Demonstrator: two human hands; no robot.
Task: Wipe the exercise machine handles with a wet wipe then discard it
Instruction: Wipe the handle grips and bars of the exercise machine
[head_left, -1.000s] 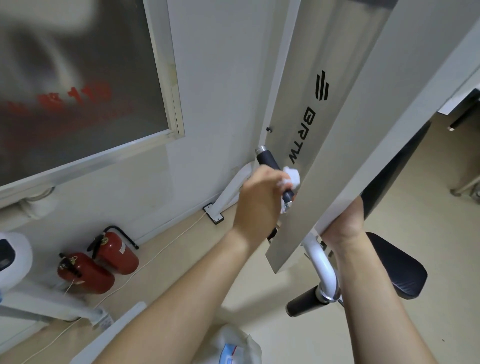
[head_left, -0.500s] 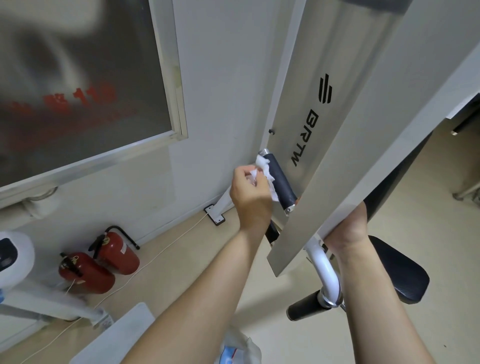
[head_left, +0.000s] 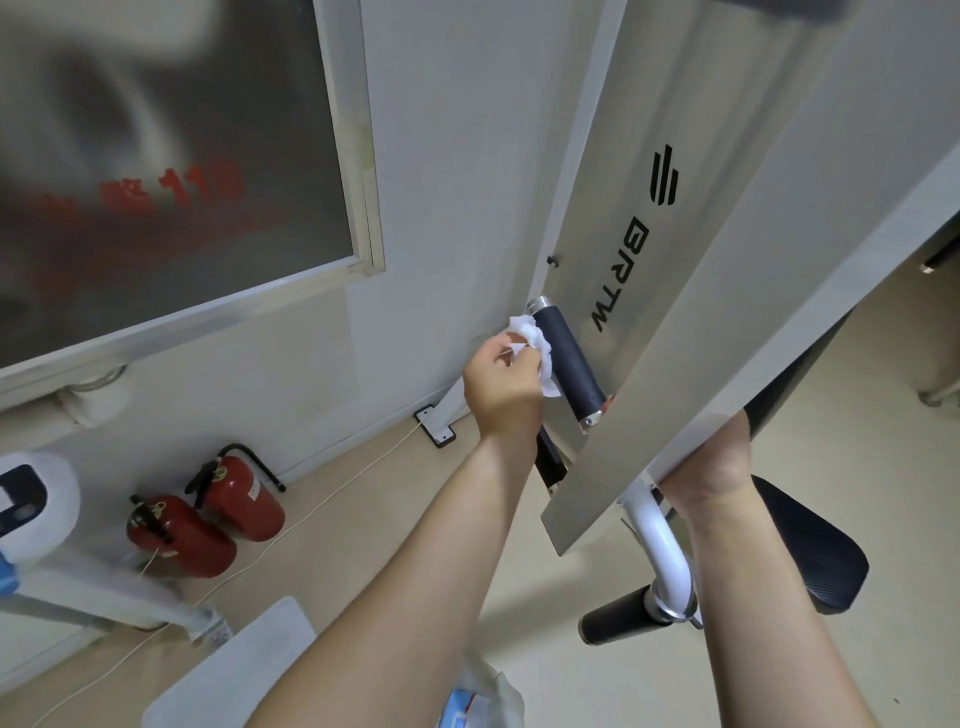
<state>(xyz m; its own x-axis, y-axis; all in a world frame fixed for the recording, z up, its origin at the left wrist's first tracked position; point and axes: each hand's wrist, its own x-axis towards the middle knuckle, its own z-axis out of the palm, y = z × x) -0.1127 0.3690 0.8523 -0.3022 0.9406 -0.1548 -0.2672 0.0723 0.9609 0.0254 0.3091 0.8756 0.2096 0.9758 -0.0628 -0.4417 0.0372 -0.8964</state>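
While pinched, wipe (head_left: 535, 353) touches handle (head_left: 569, 364).

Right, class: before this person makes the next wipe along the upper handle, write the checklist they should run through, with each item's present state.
1. Wet wipe held in left hand: ok.
2. Wipe touching upper handle: ok.
3. Right hand steadying the machine panel: cannot tell, fingers hidden behind it.
4. Lower handle wiped: cannot tell.
5. Somewhere in view to discard the wipe: cannot tell.
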